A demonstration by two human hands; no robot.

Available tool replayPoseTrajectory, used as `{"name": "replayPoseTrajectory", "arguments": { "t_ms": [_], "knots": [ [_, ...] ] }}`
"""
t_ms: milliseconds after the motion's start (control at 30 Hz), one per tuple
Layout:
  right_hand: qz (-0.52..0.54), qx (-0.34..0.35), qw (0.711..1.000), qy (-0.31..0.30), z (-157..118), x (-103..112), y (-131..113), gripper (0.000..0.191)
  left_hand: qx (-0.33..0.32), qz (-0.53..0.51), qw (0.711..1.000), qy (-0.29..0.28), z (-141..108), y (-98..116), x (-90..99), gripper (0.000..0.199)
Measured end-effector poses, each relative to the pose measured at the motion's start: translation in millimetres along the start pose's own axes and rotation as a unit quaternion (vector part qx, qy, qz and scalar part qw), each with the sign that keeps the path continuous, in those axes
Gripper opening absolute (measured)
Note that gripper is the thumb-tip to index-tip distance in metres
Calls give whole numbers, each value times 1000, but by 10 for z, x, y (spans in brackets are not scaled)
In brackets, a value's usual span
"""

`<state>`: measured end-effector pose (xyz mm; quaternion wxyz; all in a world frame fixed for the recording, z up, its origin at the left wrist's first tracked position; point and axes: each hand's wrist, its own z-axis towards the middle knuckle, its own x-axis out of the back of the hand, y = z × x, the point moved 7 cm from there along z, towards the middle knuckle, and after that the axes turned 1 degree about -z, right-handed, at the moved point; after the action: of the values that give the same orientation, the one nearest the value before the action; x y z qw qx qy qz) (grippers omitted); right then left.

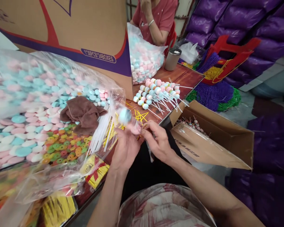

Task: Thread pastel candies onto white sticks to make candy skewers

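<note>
Held upright in my left hand (127, 148) is a marshmallow skewer (134, 127) with a blurred blue and white piece on top and pink below, in what looks like a clear wrapper. My right hand (159, 143) is closed in a pinch at its lower end, where a bit of yellow twist tie (139, 137) shows between the hands. The fingers hide most of the stick. Just beyond, loose yellow twist ties (140, 116) lie on the table. White sticks (99, 134) lie left of my hands, beside a brown cloth (81, 113).
Finished marshmallow skewers (156, 91) are stacked behind my hands. Loose marshmallows (21, 135) and colourful gummy rings (66, 145) spread at left. A large carton (85, 28) stands on the table; an open carton (220, 135) sits at right. Another person (156, 19) sits across.
</note>
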<state>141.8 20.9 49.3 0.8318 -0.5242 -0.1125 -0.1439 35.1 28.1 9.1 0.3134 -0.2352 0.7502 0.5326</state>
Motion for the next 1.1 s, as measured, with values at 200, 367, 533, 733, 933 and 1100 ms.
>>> {"name": "replayPoseTrajectory", "arguments": {
  "t_ms": [200, 367, 533, 733, 933, 1100],
  "knots": [
    [20, -10, 999, 36, 53, 295, -197, 12, -42, 235, 971, 5, -147, 44, -82, 53],
    [99, -33, 994, 39, -98, 286, -163, 12, 2, 147, 989, -25, -104, -83, -156, 24],
    [321, -264, 909, 4, -463, 172, 299, 25, 21, 107, 994, 9, -54, -190, -180, 13],
    [375, -352, 852, 94, -847, 454, 735, 18, 14, 264, 962, -65, 157, -360, -370, 14],
    [407, -299, 801, 322, -740, 1541, 1284, 14, -216, 527, 816, 102, 804, 506, 44, 13],
    [370, -313, 828, 282, -535, 1472, 1296, 20, -225, 718, 622, 215, 1129, 831, 492, 19]
  ]
}}
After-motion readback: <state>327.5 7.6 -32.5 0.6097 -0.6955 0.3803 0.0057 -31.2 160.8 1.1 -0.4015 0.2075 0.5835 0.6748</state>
